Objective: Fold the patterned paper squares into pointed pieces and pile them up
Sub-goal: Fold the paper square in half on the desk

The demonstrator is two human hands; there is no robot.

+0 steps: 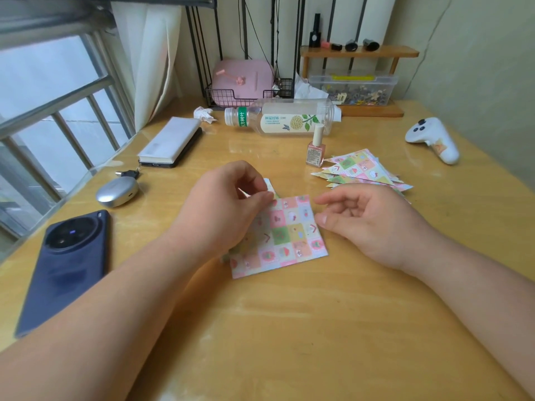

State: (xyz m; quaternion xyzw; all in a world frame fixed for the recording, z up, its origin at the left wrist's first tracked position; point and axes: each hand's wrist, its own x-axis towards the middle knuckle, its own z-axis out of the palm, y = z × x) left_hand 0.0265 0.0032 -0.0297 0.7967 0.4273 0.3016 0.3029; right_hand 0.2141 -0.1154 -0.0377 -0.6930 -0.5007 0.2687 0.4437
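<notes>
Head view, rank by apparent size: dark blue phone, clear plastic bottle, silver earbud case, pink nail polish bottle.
1. dark blue phone, though nearest the camera
2. clear plastic bottle
3. silver earbud case, narrowly
4. pink nail polish bottle

Daylit corner with a barred window

Glossy yellow wooden worktop (289,328); grey-barred window (58,111) and cream curtain (150,59) upper left; pale green wall (477,82) right.
</notes>
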